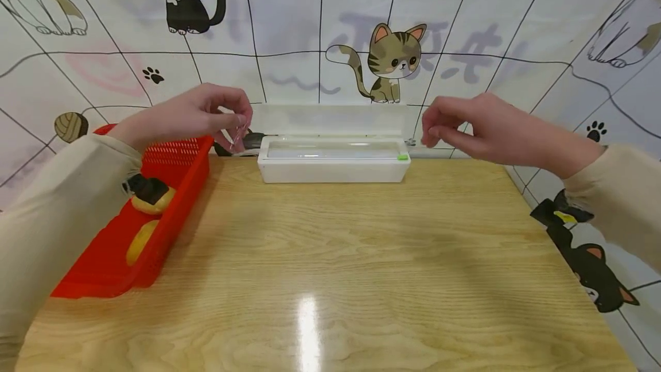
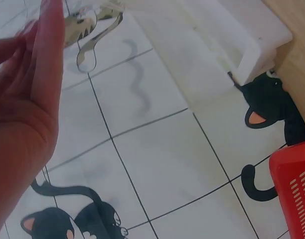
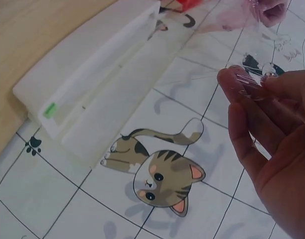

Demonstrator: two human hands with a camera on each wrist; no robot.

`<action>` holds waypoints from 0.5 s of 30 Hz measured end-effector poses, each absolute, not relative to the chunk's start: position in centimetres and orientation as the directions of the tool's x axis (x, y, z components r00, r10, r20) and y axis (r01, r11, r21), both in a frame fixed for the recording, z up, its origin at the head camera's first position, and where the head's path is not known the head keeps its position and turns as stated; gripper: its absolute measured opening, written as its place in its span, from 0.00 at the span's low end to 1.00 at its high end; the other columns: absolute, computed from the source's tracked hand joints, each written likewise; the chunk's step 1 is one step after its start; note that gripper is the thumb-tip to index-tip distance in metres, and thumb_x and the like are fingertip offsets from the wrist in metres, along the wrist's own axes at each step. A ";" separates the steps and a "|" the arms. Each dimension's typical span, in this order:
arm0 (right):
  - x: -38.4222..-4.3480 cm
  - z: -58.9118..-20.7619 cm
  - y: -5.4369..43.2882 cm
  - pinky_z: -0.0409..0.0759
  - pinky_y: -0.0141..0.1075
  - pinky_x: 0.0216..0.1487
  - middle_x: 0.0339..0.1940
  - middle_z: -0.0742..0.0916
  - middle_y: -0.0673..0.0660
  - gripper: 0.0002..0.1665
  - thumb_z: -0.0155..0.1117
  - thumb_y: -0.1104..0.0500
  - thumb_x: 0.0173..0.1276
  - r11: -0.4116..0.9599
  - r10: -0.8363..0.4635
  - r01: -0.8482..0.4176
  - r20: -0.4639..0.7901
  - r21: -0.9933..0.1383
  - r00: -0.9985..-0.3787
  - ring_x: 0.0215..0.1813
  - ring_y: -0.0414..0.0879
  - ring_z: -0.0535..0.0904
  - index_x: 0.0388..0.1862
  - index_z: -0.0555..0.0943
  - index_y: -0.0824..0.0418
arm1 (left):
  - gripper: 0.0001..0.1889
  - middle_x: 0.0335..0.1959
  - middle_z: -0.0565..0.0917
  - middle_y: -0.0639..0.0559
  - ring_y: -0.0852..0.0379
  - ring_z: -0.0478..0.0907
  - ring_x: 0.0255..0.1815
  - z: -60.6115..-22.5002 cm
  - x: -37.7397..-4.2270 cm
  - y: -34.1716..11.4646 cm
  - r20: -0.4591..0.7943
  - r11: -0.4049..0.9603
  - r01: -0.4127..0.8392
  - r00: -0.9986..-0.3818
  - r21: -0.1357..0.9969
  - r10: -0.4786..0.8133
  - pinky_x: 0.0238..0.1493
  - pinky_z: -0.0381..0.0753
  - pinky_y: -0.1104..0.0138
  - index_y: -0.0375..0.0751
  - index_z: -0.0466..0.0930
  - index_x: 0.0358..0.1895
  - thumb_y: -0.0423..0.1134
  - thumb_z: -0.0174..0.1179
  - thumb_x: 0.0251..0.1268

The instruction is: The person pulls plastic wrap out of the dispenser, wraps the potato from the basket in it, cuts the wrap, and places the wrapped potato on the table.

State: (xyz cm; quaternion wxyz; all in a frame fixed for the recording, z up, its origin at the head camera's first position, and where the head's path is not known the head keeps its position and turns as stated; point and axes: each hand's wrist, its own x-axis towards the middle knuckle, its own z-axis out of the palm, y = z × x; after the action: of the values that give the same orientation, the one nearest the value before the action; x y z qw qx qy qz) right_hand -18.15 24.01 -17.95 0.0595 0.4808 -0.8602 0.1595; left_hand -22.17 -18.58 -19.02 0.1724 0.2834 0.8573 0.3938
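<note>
Clear plastic wrap spans between my two raised hands. In the head view my left hand pinches a crumpled bit of it, above the left end of a white wrap dispenser. My right hand is raised beyond the dispenser's right end; the right wrist view shows its thumb and fingers pinching the film. The dispenser stands at the table's back edge with its lid up. A green slide cutter sits at its right end.
A red basket stands on the left of the wooden table. In it lie a roll with a dark band and another yellow roll, partly hidden. A cat-print wall covering rises right behind the table.
</note>
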 end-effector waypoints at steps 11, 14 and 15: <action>-14.1 -23.8 23.7 0.71 0.27 0.21 0.30 0.80 0.35 0.12 0.60 0.67 0.69 0.447 -0.862 -0.805 0.052 -0.391 -0.504 0.26 0.29 0.74 0.37 0.75 0.48 | 0.03 0.38 0.78 0.41 0.46 0.82 0.41 -23.8 -19.1 -17.7 -0.385 0.580 0.259 -0.535 0.773 0.752 0.42 0.82 0.56 0.36 0.70 0.37 0.29 0.48 0.70; -13.6 -25.6 23.9 0.75 0.29 0.25 0.31 0.81 0.37 0.13 0.58 0.68 0.69 0.484 -0.848 -0.754 -0.024 -0.443 -0.530 0.29 0.30 0.77 0.38 0.75 0.48 | 0.04 0.37 0.77 0.43 0.47 0.81 0.41 -25.8 -18.6 -17.5 -0.410 0.571 0.263 -0.476 0.778 0.778 0.42 0.82 0.56 0.37 0.71 0.35 0.29 0.49 0.70; -13.5 -26.2 24.0 0.75 0.30 0.26 0.33 0.82 0.37 0.13 0.57 0.68 0.69 0.496 -0.843 -0.738 -0.048 -0.458 -0.537 0.31 0.31 0.78 0.38 0.76 0.48 | 0.05 0.36 0.77 0.44 0.48 0.80 0.40 -26.6 -18.5 -17.4 -0.414 0.564 0.266 -0.454 0.782 0.789 0.42 0.82 0.57 0.37 0.71 0.34 0.28 0.48 0.70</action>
State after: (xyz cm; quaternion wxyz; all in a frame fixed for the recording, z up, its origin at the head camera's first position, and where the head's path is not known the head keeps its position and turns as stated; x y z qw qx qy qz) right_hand -13.51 23.95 -26.23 -0.1338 0.4624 -0.8545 0.1953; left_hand -18.50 -17.40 -26.60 0.4013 0.3346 0.7880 0.3257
